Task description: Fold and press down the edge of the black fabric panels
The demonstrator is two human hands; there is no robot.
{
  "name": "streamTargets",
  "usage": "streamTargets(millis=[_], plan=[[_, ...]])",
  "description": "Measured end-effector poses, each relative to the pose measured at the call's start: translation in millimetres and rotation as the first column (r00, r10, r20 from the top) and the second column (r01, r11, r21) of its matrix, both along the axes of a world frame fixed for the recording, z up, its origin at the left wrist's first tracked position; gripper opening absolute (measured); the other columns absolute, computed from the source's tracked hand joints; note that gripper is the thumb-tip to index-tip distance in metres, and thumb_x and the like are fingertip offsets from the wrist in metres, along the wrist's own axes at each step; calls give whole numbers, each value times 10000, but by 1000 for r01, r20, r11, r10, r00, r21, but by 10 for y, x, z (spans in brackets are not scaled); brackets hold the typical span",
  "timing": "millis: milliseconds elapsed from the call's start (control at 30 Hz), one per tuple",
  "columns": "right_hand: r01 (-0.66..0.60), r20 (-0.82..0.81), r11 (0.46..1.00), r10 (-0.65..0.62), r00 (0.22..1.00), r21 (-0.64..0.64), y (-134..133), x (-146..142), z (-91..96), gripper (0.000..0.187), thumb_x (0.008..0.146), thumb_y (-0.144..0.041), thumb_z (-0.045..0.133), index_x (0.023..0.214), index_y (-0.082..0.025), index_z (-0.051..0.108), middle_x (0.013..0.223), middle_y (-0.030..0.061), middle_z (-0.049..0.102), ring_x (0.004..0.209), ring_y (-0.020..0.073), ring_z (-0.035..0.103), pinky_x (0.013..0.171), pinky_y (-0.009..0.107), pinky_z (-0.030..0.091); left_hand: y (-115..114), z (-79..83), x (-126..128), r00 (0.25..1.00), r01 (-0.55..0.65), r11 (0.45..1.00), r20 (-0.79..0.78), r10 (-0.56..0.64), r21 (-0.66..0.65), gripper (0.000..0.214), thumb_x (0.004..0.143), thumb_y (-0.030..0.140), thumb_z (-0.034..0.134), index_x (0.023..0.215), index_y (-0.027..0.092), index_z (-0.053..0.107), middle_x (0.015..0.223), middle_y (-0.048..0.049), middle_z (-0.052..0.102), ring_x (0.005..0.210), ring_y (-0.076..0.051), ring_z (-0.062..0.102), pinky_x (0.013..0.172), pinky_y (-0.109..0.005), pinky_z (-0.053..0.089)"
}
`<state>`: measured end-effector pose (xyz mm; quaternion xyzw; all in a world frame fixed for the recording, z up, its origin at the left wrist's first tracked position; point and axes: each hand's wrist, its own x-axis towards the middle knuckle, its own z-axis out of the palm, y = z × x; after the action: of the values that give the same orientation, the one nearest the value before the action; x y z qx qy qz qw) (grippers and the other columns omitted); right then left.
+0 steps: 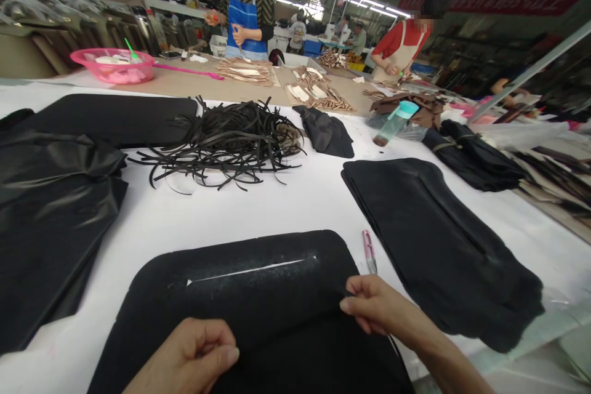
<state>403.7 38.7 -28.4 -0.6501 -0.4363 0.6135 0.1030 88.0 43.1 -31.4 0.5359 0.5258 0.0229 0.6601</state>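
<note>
In front of me lies a black leather-like panel [258, 252] with rounded top corners. A long narrow slit in it shows white, and a whitish, smeared patch surrounds the slit. Over its lower part stretches a darker black fabric piece [295, 351], its upper edge running between my hands. My left hand [189, 354] is closed, thumb against curled fingers, at the left end of that edge. At the right end, my right hand [376, 308] pinches the fabric. Just above the right hand, a pink-handled thread snipper [369, 250] rests on the white table.
Stacked black panels [438, 240] lie to the right, with black material [50, 215] at left. Beyond are a heap of black strips [235, 135], a bottle with a turquoise lid [396, 122] and a pink basin [113, 68]. Two co-workers stand across the table.
</note>
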Motion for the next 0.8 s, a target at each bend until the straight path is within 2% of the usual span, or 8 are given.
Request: streamTargets(millis=[100, 200, 300, 400, 533, 800], plan=[[24, 53, 990, -31, 998, 139, 149, -110, -208, 210, 716, -346, 515, 624, -217, 378, 439, -71, 475, 346, 58, 304, 365, 203, 158, 72, -57, -105, 997, -42, 997, -62, 46, 65, 368, 705, 539, 447, 606, 187, 483, 504, 55, 340, 510, -115, 304, 493, -243, 212], [19, 54, 964, -35, 998, 266, 244, -156, -283, 212, 784, -347, 466, 633, -206, 412, 518, -51, 507, 402, 68, 348, 401, 209, 216, 135, -124, -253, 992, -55, 989, -109, 70, 136, 417, 711, 586, 420, 648, 184, 510, 570, 37, 375, 564, -134, 350, 522, -242, 260], [13, 146, 942, -65, 987, 334, 310, -159, -325, 228, 816, -333, 431, 629, -203, 439, 530, -42, 507, 419, 79, 358, 417, 220, 245, 190, -213, -419, 977, -100, 970, -163, 138, 221, 432, 726, 605, 406, 695, 196, 543, 613, 29, 409, 608, -149, 392, 556, -241, 306], [10, 276, 932, -117, 954, 362, 344, -168, -375, 221, 814, -308, 433, 620, -204, 458, 519, -39, 506, 430, 90, 381, 419, 229, 239, 221, -316, -570, 954, -165, 946, -197, 224, 279, 399, 730, 594, 430, 738, 219, 567, 628, 32, 457, 601, -145, 412, 564, -238, 328], [12, 364, 926, -160, 917, 377, 351, -215, -398, 245, 803, -295, 459, 575, -206, 459, 491, -44, 481, 441, 97, 395, 434, 235, 233, 243, -407, -672, 923, -260, 916, -200, 329, 304, 387, 703, 597, 467, 769, 233, 579, 613, 37, 494, 565, -139, 442, 527, -230, 343], [-33, 469, 917, -172, 866, 397, 375, -296, -351, 255, 789, -266, 496, 548, -205, 440, 500, -47, 483, 511, 110, 437, 480, 236, 256, 301, -352, -595, 869, -389, 888, -220, 442, 247, 435, 558, 636, 515, 669, 216, 540, 515, 50, 478, 433, -113, 423, 422, -219, 299]])
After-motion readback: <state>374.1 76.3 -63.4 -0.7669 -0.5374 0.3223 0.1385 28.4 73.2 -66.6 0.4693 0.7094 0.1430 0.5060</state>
